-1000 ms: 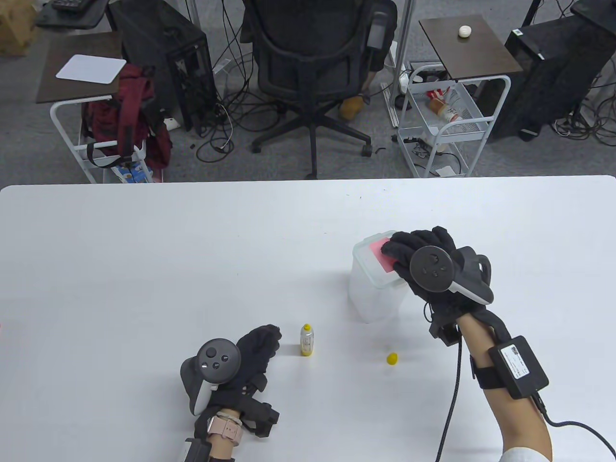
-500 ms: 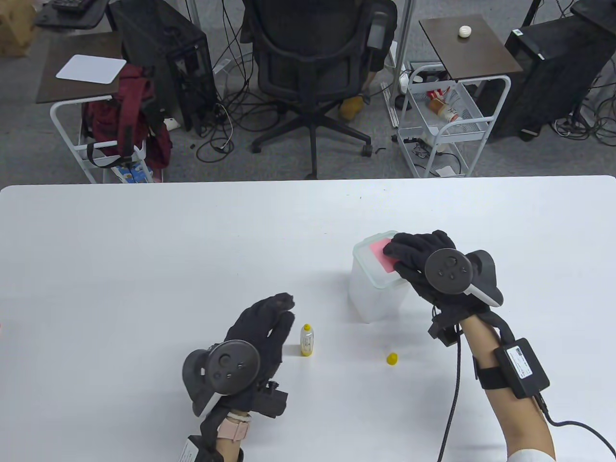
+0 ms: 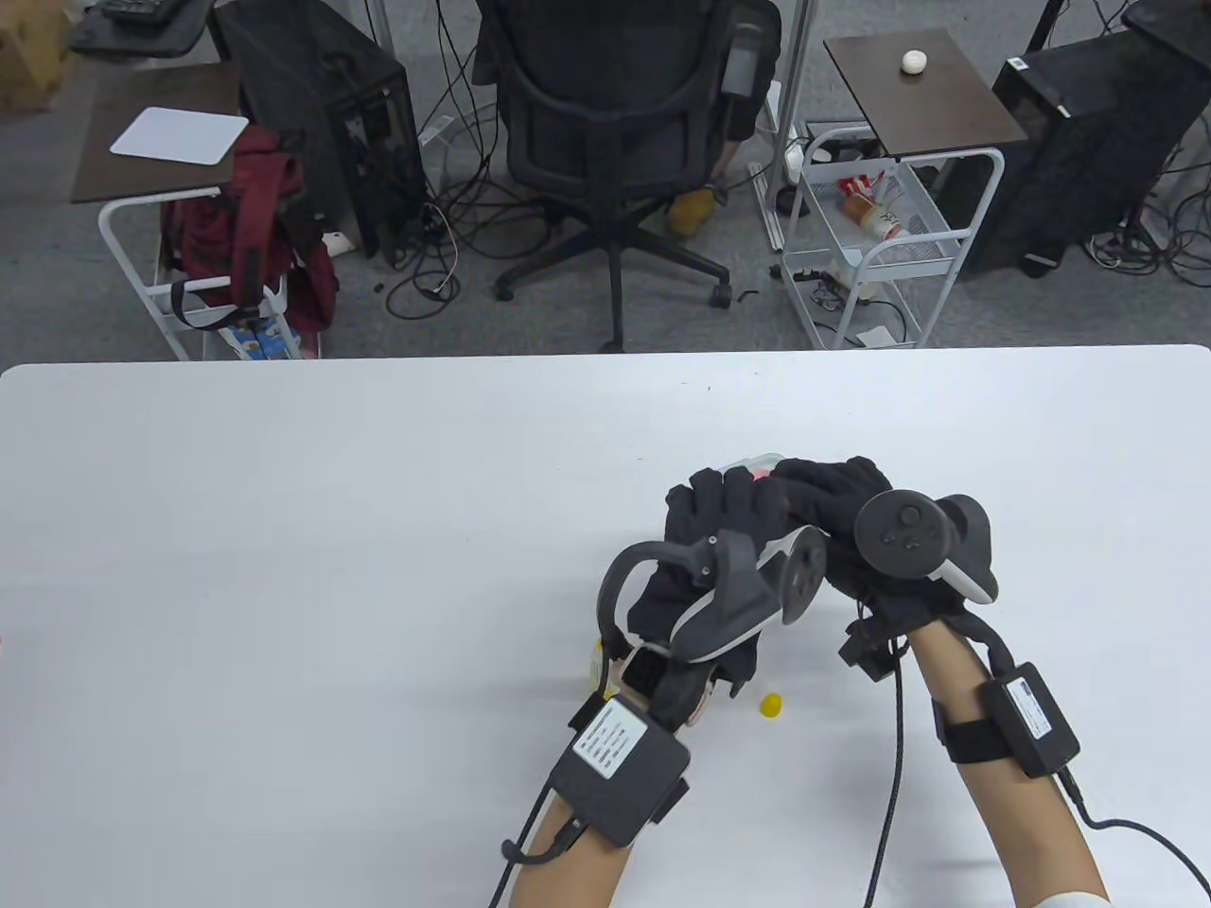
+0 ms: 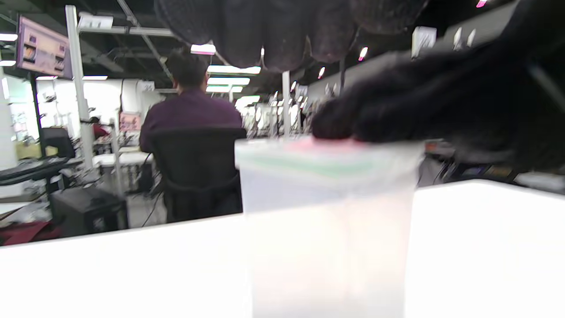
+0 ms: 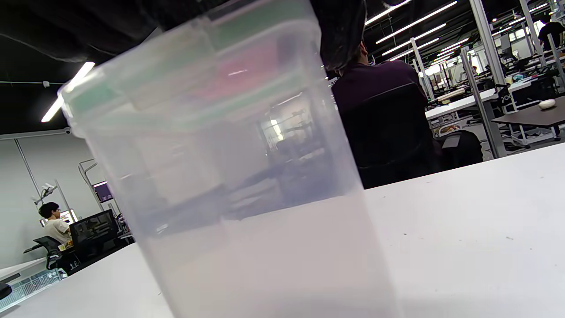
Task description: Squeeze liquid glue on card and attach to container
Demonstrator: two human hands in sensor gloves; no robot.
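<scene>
A clear plastic container (image 4: 326,221) with a green-rimmed lid stands on the white table (image 3: 284,530). A pink card (image 4: 326,143) lies on its lid. In the table view both hands cover it and only a sliver of the card (image 3: 758,470) shows. My right hand (image 3: 804,482) presses its fingers (image 4: 397,115) flat on the card. My left hand (image 3: 724,497) is over the left part of the lid; its fingers (image 4: 265,31) hang just above it. The right wrist view shows the container (image 5: 238,176) close up, the card (image 5: 247,66) visible through the lid.
A small yellow glue bottle (image 3: 596,662) stands uncapped behind my left wrist, mostly hidden. Its yellow cap (image 3: 772,705) lies on the table between my forearms. An office chair (image 3: 615,123) and carts stand beyond the far table edge.
My left hand has moved from beside the glue bottle up and right to the container lid, next to my right hand. The right hand has stayed on the card.
</scene>
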